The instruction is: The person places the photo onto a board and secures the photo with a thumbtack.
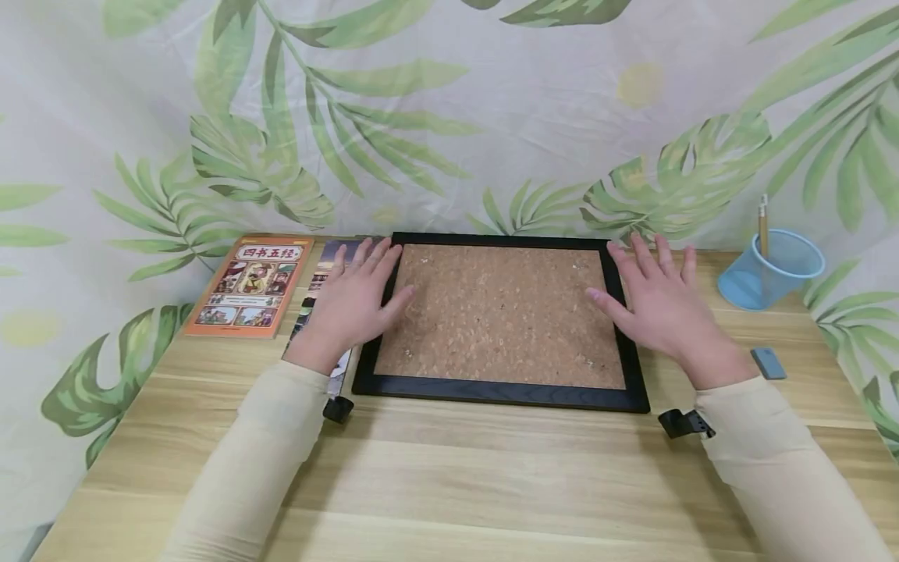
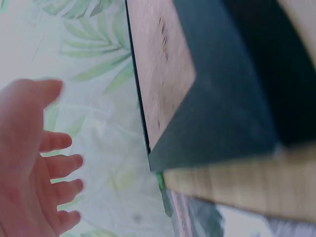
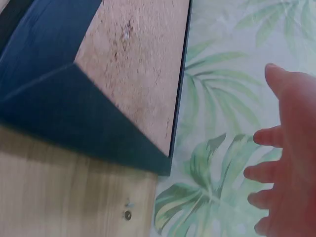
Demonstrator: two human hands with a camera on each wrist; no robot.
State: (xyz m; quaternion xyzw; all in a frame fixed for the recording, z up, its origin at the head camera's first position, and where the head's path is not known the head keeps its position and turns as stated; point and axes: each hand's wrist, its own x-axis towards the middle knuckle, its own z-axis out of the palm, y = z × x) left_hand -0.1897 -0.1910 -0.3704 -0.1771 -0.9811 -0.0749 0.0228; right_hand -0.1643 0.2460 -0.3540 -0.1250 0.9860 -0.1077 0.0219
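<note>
A cork board [image 1: 499,312] in a black frame [image 1: 492,393] lies on the table with its cork side up. Small shiny spots show near the corners of the cork. Over the frame's left side my left hand [image 1: 351,304] is spread, its thumb reaching above the cork. My right hand [image 1: 660,304] mirrors it at the right side. Both wrist views show the fingers of the left hand [image 2: 29,163] and the right hand [image 3: 296,158] extended, apart from the frame and holding nothing. Whether the fingertips touch the frame elsewhere, I cannot tell.
An orange book [image 1: 249,289] lies at the back left. Beside it, another printed booklet [image 1: 328,267] is partly covered by my left hand. At the right stand a blue cup [image 1: 744,289] with a pencil [image 1: 763,226] and a small blue-grey block [image 1: 768,364]. A leaf-patterned curtain [image 1: 534,117] hangs behind.
</note>
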